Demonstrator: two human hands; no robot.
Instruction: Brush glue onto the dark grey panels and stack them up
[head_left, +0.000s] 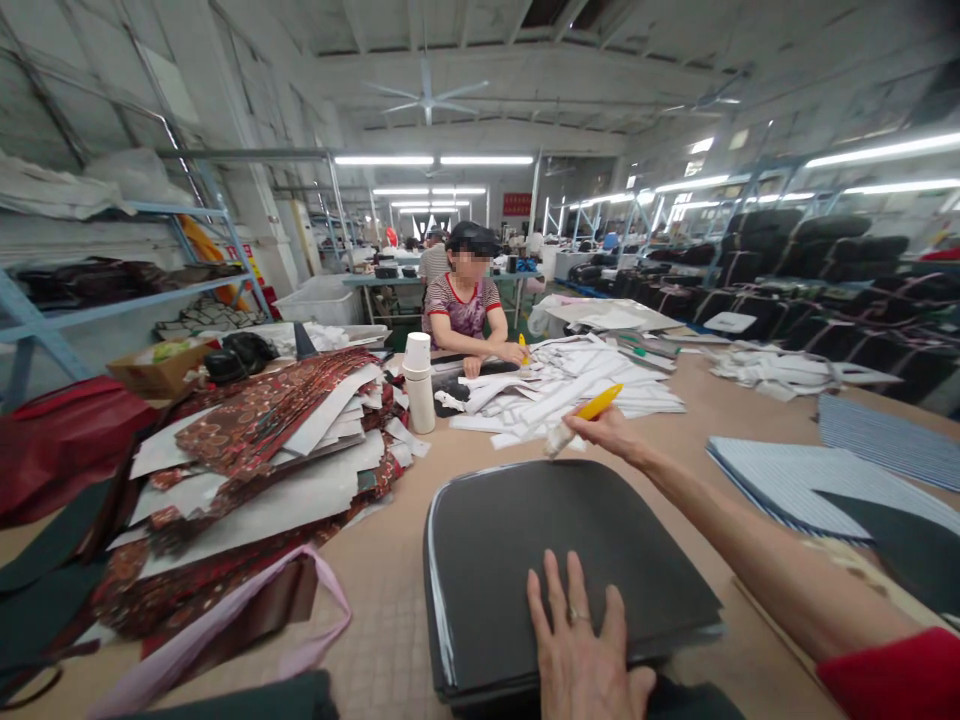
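A stack of dark grey panels (510,530) with rounded far corners lies on the brown tabletop in front of me. Flat on its near part rests my left hand (581,640), fingers spread, a ring on one finger. My right hand (611,430) grips a brush with a yellow handle (600,402). Its pale, whitish bristles point down by the far edge of the stack; whether they touch it I cannot tell. A white line runs along the stack's left and far edges. Behind the brush spreads a pile of white strips (555,385).
Patterned red-brown and white sheets (277,450) are heaped at left, near a pink strap (330,590). A white bottle (418,395) with stacked cups stands beyond. Across the table a co-worker (466,300) holds another yellow-handled tool. Blue striped pieces (787,480) lie at right.
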